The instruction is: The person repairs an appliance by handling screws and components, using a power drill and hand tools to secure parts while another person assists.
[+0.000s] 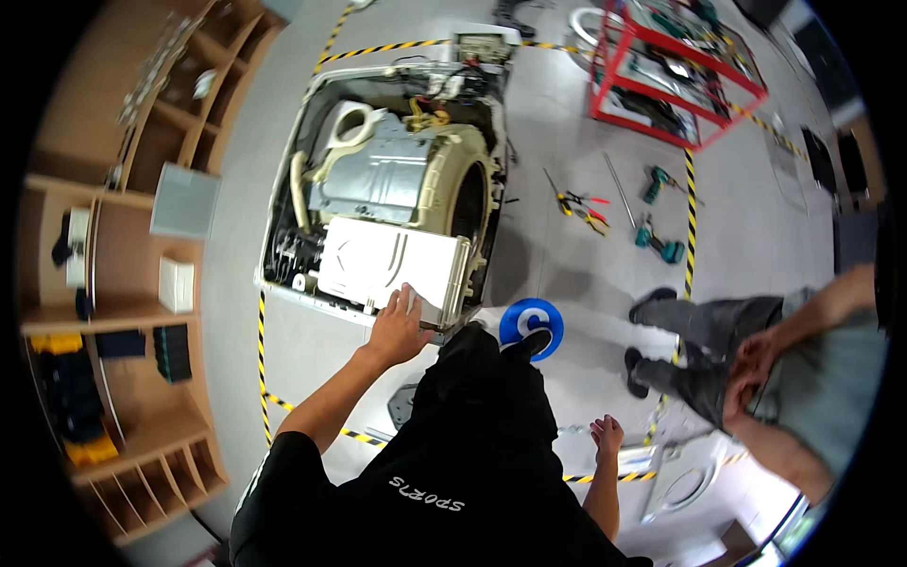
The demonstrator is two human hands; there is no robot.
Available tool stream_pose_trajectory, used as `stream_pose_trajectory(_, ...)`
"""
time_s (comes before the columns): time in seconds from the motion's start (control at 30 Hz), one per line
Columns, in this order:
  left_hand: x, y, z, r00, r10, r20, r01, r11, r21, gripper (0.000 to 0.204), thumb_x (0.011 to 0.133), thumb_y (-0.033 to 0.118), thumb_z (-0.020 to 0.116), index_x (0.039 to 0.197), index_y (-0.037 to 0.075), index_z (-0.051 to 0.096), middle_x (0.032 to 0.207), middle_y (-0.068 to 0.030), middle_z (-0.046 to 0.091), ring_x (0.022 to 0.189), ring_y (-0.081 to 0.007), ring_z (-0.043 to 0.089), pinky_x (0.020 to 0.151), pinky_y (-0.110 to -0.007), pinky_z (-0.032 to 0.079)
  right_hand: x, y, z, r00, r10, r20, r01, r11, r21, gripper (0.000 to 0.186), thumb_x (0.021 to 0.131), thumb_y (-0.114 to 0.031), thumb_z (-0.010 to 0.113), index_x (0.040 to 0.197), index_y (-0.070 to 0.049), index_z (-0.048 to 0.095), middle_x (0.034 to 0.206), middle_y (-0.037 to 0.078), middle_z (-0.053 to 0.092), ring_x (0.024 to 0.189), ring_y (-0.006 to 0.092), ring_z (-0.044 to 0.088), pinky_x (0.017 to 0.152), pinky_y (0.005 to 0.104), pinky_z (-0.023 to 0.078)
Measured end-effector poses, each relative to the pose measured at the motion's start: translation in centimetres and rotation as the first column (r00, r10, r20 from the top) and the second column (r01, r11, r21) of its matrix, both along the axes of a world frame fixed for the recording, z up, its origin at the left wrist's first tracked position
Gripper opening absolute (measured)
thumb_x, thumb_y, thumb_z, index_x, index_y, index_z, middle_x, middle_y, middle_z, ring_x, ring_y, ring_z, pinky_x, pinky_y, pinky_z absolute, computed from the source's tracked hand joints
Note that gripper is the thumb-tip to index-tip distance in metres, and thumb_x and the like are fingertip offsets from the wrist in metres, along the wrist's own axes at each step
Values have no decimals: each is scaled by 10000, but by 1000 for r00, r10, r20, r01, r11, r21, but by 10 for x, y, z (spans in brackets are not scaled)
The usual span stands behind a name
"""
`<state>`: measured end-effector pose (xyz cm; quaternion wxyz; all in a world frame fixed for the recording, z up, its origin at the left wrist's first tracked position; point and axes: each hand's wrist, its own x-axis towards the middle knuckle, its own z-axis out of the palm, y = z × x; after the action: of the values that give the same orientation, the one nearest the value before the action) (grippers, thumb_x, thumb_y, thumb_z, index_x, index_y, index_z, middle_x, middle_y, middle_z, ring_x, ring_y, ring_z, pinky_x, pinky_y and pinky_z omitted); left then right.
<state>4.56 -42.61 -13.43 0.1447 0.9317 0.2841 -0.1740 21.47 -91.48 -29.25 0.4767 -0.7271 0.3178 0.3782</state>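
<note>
In front of me stands a washing machine with its top off, its white cabinet rim surrounding the exposed parts. A flat white plastic box, which looks like the detergent drawer housing, lies across its near side. My left hand rests at the near edge of this box, fingers stretched out and apart, gripping nothing. Behind the box are a grey metal plate and the cream-coloured tub. Away from the machine, low on the right, my right hand hangs with loosely bent fingers and nothing visible in it.
Pliers, a cordless drill and another green power tool lie on the floor to the right. Beyond them stands a red tool cart. Another person stands at right, hands together. Wooden shelves line the left.
</note>
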Motion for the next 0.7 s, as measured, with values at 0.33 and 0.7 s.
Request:
stream_pose_trajectory(0.33,16,-17,8,983,183,31,-182,983,-37,658,739,327,664,1228,-43,425,1374,-285,238,1271,-424,267,947,-471,360,157,104,-8,879,476,45,-478,876,66,389,879,-315,541,1150,-37,511,938,74,619,786,168,633,655,277,463)
stream_pose_trajectory(0.7,36,-11,18,932,320,-168,-349,918,-190,782,733,446,651,1227,-104,398,1380,-311,191,1285,-474,181,940,-503,372,253,160,-14,731,654,-193,-669,743,-16,337,880,-250,537,1142,-44,493,907,90,611,752,221,648,561,317,470)
